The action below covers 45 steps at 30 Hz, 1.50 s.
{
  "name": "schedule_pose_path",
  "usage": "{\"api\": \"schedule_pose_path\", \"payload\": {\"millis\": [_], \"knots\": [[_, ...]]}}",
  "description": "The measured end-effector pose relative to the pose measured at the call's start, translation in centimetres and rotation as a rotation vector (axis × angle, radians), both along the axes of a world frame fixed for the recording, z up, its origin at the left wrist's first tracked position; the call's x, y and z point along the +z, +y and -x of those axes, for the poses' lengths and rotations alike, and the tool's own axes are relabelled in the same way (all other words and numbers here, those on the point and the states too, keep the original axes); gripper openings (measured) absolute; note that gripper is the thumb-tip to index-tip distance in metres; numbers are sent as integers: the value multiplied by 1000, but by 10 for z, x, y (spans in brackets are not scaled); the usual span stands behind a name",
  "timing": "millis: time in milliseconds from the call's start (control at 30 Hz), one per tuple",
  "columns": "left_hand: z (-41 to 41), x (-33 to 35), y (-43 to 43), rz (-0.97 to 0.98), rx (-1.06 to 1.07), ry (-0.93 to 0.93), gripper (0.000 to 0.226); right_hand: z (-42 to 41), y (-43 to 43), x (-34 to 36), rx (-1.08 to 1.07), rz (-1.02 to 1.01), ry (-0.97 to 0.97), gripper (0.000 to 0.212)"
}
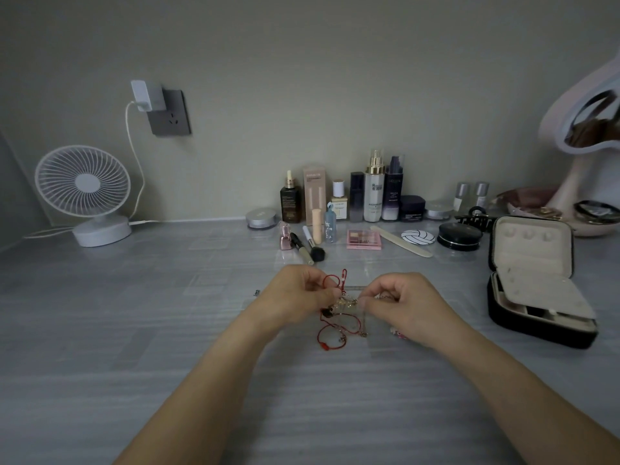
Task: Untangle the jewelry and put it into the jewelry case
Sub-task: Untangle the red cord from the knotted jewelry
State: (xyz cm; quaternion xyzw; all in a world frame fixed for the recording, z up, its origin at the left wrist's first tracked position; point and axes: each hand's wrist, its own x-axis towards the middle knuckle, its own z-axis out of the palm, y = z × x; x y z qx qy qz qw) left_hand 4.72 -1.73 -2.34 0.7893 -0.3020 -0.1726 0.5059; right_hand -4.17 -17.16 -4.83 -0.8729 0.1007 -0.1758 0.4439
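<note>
as curled fingers of the left hand (295, 293) and right hand (404, 305) pinch the tangled jewelry (345, 302) between them, its red cords (322, 333) hang toward 6 o'clock over the table (134, 330); the jewelry case (536, 333) sits lid-up at 3 o'clock.

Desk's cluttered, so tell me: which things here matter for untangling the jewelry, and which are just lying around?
For the job: left hand, right hand, tangled jewelry, open jewelry case.
Lying about: fan, bottles, eyeshadow palette, nail file, hair claw.
</note>
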Motion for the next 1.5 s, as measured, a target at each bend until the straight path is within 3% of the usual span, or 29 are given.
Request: {"api": "schedule_pose_path", "payload": {"millis": [267, 533, 933, 1133, 1200, 1333, 1500], "knots": [[4, -3, -3, -24, -6, 25, 13, 0, 7, -5, 63, -41, -24, 7], [8, -3, -3, 8, -32, 38, 10, -2, 12, -7, -2, 102, -76, 11], [2, -6, -5, 22, 101, 87, 16, 2, 14, -1, -17, 115, -75, 12], [-12, -2, 7, 142, 219, 210, 11, 5, 14, -1, 22, 67, -49, 13], [-13, -1, 8, 72, 195, 192, 10, 4, 12, -1, 24, 52, -61, 14], [-10, -5, 3, -195, 122, -48, 11, 3, 13, 1, 48, 47, -86, 14], [-5, -11, 0, -173, -173, -70, 30, 3, 13, 9, 77, -3, -88, 19]]}}
